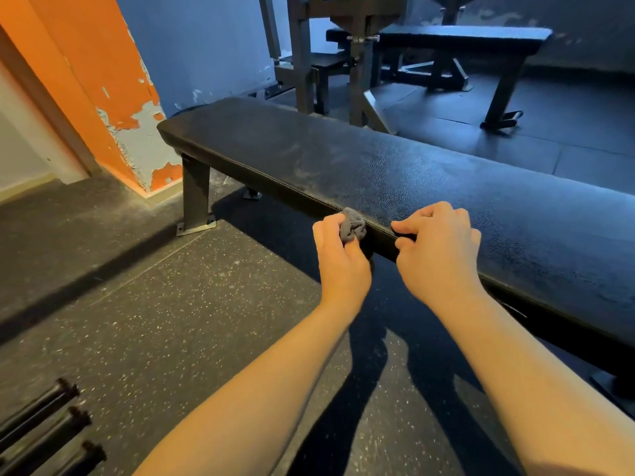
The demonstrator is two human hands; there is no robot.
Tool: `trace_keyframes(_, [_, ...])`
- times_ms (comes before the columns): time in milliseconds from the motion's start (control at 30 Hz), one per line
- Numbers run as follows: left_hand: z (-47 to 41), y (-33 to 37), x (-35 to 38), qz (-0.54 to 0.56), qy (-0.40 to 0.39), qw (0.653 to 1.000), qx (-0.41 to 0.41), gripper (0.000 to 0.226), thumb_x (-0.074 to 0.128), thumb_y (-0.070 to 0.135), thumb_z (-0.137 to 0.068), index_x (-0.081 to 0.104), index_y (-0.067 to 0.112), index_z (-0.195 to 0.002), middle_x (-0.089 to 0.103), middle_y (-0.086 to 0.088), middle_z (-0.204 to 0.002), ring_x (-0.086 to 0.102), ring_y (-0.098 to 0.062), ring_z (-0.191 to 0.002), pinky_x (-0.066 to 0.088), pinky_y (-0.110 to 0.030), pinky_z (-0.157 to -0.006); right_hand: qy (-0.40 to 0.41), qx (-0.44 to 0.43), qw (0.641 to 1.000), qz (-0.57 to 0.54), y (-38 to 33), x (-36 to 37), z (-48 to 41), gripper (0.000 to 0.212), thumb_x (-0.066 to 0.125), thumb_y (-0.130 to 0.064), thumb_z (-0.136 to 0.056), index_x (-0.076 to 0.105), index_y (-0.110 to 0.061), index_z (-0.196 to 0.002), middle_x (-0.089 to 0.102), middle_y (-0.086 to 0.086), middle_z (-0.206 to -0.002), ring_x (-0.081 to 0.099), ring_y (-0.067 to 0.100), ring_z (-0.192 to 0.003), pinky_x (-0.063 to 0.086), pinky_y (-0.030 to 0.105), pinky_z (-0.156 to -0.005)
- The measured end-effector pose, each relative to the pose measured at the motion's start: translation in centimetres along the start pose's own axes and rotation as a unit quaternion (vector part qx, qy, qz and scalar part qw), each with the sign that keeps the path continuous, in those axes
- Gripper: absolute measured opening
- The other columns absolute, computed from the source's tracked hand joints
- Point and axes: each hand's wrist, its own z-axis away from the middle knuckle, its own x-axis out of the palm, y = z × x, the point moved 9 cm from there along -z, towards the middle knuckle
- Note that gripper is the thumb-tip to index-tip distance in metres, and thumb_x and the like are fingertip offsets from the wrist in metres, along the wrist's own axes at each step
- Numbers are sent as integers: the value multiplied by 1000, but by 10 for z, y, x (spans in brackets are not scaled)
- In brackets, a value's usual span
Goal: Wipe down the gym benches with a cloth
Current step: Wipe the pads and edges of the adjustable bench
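Crumpled grey cloth (352, 226): centre frame, was gripped by left hand (340, 250) against near edge of long black padded counter (343, 159), likely scrubbing its seam. Right hand (436, 242) rested beside, fingers curled, empty, probably bracing.

A small grey cloth (352, 228) is sitting bunched into a wad, pressing against the near top edge of the flat bench (343, 159), with the left hand (340, 255) gripping it. The bench's long black textured pad is running diagonally from upper left to lower right on dark metal legs, showing pale dusty smears toward its left end. A second flat bench (464, 39) is standing well behind it.
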Motion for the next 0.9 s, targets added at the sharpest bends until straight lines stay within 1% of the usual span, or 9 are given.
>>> trace_keyframes(133, [-14, -7, -11, -24, 24, 999, -2, 19, 50, 0, -98, 55, 14, -111, 47, -5, -113, 47, 7, -94, 36, -4, -83, -1, -4, 1000, 3, 0, 0, 0, 26, 65, -17, -94, 76, -30, -115, 57, -3, -121, 43, 27, -117, 24, 35, -86])
trace_keyframes(200, [-33, -24, -27, -5, 66, 996, -67, 24, 50, 3, -101, 53, 22, -115, 48, -1, -120, 50, 6, -100, 38, -4, -87, -7, -5, 1000, 3, -2, 0, 1, 28, 64, -18, -95, 75, -31, -117, 57, -2, -123, 43, 28, -118, 28, 37, -90])
trace_keyframes(333, [-78, -57, -61, -2, 128, 977, -170, 21, 52, 11, -104, 54, 23, -121, 54, -4, -129, 56, -16, -113, 47, -35, -107, -7, -13, 1000, 14, -5, -1, 3, 28, 62, -19, -96, 74, -32, -118, 56, -1, -125, 44, 29, -118, 33, 39, -94])
trace_keyframes(367, [-81, -59, -61, -2, 129, 976, -178, 23, 51, 12, -104, 54, 22, -125, 55, -4, -130, 56, -16, -115, 46, -36, -109, -6, -15, 1000, 16, -5, -3, 3, 28, 62, -19, -96, 74, -32, -118, 56, -1, -125, 44, 29, -118, 33, 39, -93])
trace_keyframes(467, [-67, -48, -49, 8, 124, 978, -166, 28, 50, 15, -105, 52, 23, -132, 53, 0, -131, 53, -11, -114, 43, -29, -107, -10, -18, 1000, 19, -5, -4, 4, 28, 62, -19, -96, 74, -33, -117, 55, -1, -125, 43, 28, -119, 31, 38, -93])
trace_keyframes(600, [-15, -7, -13, 23, 83, 994, -63, 30, 52, 3, -100, 51, 27, -117, 47, 2, -120, 50, 2, -103, 40, -10, -88, -3, -27, 1000, 15, -7, -2, 4, 30, 63, -17, -92, 74, -33, -115, 54, -1, -123, 42, 29, -118, 29, 38, -91])
trace_keyframes(733, [20, 17, 14, -1, 15, 1000, 0, 28, 50, -7, -95, 52, 14, -112, 42, -2, -113, 46, 1, -94, 42, -10, -83, -17, -20, 1000, 14, -8, -1, 1, 30, 63, -22, -90, 73, -34, -116, 52, 0, -123, 41, 29, -119, 28, 39, -89])
trace_keyframes(800, [5, 16, 7, -9, 17, 1000, -2, 25, 49, -6, -96, 53, 12, -113, 43, -5, -115, 47, 4, -94, 41, -7, -83, -12, -23, 999, 20, -8, -2, 1, 29, 62, -19, -90, 74, -34, -113, 52, 0, -121, 41, 29, -118, 24, 37, -85])
trace_keyframes(900, [-44, -11, -27, 2, 94, 991, -98, 24, 47, -1, -101, 53, 17, -117, 45, -4, -122, 52, 2, -98, 39, -7, -83, -9, -30, 999, 22, -8, -1, 3, 28, 63, -18, -93, 74, -33, -115, 52, -1, -121, 41, 28, -117, 27, 38, -88])
